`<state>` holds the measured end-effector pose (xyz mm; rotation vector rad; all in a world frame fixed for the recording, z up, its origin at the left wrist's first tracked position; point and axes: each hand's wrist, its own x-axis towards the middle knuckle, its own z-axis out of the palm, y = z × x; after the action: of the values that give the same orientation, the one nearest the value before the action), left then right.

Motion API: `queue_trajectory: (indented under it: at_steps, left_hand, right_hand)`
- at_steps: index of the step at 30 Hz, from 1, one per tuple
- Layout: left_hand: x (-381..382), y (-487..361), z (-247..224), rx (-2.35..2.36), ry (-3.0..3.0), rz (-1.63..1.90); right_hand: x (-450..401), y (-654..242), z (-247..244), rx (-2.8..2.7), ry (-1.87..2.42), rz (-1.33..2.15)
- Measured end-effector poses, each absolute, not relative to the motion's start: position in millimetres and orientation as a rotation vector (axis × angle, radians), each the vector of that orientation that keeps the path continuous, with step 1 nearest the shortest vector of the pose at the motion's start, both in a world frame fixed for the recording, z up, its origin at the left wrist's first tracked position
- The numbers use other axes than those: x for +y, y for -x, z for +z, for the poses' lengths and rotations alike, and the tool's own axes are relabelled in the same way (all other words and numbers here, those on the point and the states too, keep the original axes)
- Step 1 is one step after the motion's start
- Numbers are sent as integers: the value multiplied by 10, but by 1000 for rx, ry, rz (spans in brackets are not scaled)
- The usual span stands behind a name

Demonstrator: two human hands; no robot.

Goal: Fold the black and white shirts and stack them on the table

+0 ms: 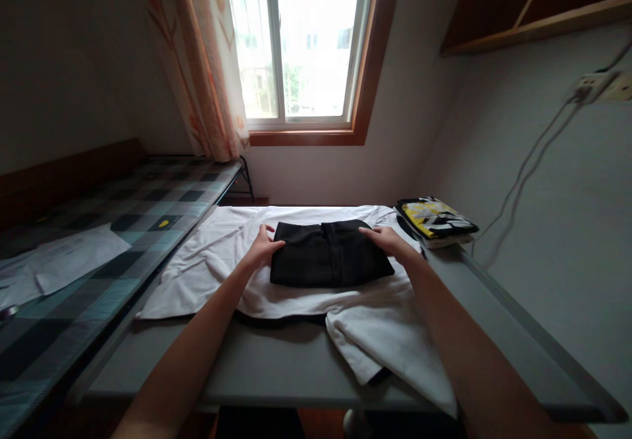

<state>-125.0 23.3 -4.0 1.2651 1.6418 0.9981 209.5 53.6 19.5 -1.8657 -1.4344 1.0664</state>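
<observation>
A black folded fabric piece (306, 258), flat and stiff-looking with a raised band down its middle, is held level above a white shirt (207, 248). My left hand (263, 247) pinches its left edge, thumb on top. At the upper right edge my right hand (388, 239) grips it the same way, the other fingers partly hidden. Beneath, the shirt lies spread across the grey table, with one sleeve (368, 334) reaching toward the front edge. Dark cloth shows along the shirt's near hem. I cannot tell exactly what kind of item the black piece is.
The grey table (276, 366) has a raised right rim by the wall. On its far right sits a stack of folded clothes (437, 218), yellow and black on top. To the left stands a bed with a checked mattress (148, 208) and a white paper or plastic sheet (74, 261).
</observation>
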Motion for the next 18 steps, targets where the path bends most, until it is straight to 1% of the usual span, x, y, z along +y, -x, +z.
queue_trajectory:
  at_steps: [3, 9, 14, 18]
  left_hand:
    - [246, 1281, -65, 1568, -1202, 974]
    - [231, 1302, 1, 1450, -1309, 1029]
    - [205, 1296, 66, 1344, -1271, 1088]
    - [184, 1237, 100, 1228, -1267, 1143]
  right_hand:
    - [559, -2234, 130, -1427, 1981, 1081]
    - [491, -2308, 82, -1409, 1801, 1176]
    - [509, -2205, 350, -1256, 1636, 1270]
    - [514, -1904, 698, -1375, 1557, 1153]
